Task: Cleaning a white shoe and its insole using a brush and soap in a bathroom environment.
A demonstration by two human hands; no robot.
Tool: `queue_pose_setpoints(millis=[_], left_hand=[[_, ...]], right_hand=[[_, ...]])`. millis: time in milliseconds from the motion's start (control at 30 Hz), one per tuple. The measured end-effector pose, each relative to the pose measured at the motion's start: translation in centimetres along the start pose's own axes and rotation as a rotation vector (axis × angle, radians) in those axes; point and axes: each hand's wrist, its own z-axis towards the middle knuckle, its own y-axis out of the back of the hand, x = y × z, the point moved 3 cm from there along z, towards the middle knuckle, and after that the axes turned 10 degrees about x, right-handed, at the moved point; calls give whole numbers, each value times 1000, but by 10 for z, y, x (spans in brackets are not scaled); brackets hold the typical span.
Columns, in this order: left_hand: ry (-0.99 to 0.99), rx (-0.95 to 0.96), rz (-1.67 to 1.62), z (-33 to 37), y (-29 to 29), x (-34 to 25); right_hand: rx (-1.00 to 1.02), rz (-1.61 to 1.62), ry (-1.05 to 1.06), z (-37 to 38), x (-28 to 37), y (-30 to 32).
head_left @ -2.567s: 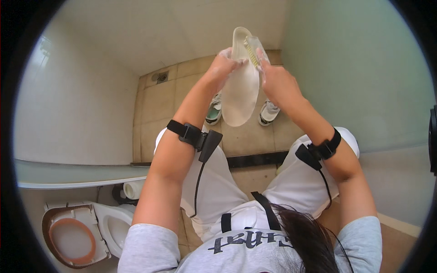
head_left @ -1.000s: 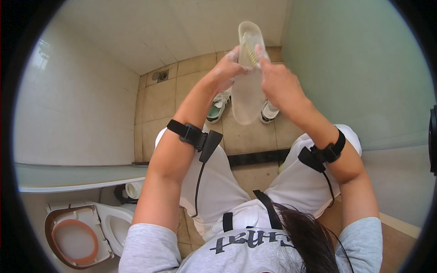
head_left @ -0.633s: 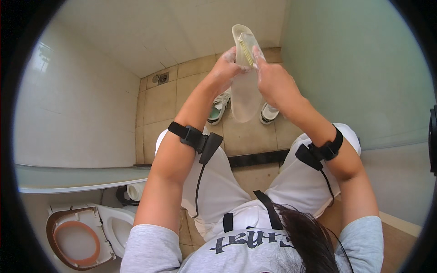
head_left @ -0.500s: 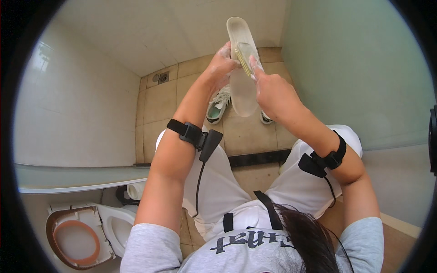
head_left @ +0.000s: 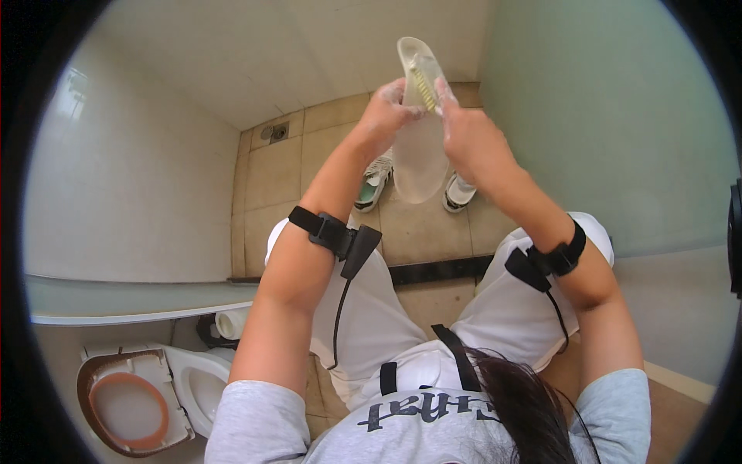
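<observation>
A long, pale insole [head_left: 420,166] is held up in front of me, its narrower end pointing away. My left hand [head_left: 384,116] is closed on the insole's left edge, with the thumb across its surface. In my right hand [head_left: 473,141] is a scrub brush [head_left: 423,87] with pale yellow bristles, lying against the far half of the insole. White suds coat the fingers of both hands. Most of the brush's back is hidden or blends with the insole. Below the insole on the floor are a left sneaker [head_left: 374,183] with a greenish inside and a right sneaker [head_left: 459,193].
A floor drain [head_left: 275,132] lies at the far left on the tan tiles [head_left: 332,166]. A dark threshold strip [head_left: 433,270] crosses the floor before my knees. A frosted panel [head_left: 603,139] stands on the right. At the lower left is a toilet [head_left: 202,387] with its lid raised.
Both hands, with the insole and brush, have shifted slightly right. The brush sits farther toward the insole's far end. More of the right sneaker shows.
</observation>
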Motion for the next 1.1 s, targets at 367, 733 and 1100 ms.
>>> queue_pose_setpoints(millis=[367, 733, 1100], left_hand=[[14, 150, 55, -5, -29, -2], [40, -49, -55, 0, 7, -2], [54, 112, 31, -2, -34, -3]], right_hand=[[-147, 0, 36, 25, -29, 16], [98, -14, -4, -21, 19, -10], [-140, 25, -7, 32, -27, 9]])
